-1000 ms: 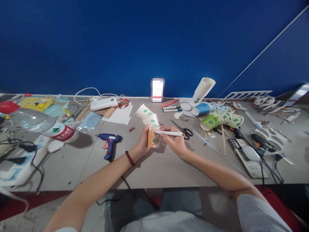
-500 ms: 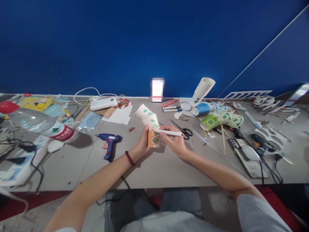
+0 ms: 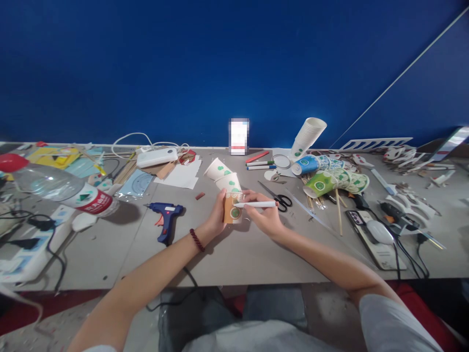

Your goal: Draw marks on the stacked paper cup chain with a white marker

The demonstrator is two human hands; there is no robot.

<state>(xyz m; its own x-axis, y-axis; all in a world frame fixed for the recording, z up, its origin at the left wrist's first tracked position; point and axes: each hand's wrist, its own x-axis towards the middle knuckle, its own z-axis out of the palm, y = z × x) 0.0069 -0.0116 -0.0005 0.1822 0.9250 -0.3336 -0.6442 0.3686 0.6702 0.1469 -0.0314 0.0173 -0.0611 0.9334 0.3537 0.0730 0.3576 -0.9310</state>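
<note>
The left hand [image 3: 217, 210] wraps the side of an orange-brown patterned paper cup [image 3: 229, 209], its grip closed around the wall at the middle of the grey desk [image 3: 256, 259]. The right hand [image 3: 266, 218] pinches a slim white pen [image 3: 262, 204] between thumb and fingers, the pen nearly level and its tip end at the cup's printed side, above the round green mark. Whether the tip touches the paper cannot be told.

Two white paper cups with green leaf prints [image 3: 221, 169] extend from the top of the brown one in a bent row, leaning up and to the left. A blue glue gun [image 3: 167, 215] lies left of the left hand, and black-handled scissors [image 3: 283, 202] lie open just beyond the right hand. Farther back are the capped markers [image 3: 261, 165] and a tilted stack of white paper cups [image 3: 308, 138]; in front of that stack lie a blue patterned cup row [image 3: 307, 165] and a green patterned cup row [image 3: 322, 183].
</note>
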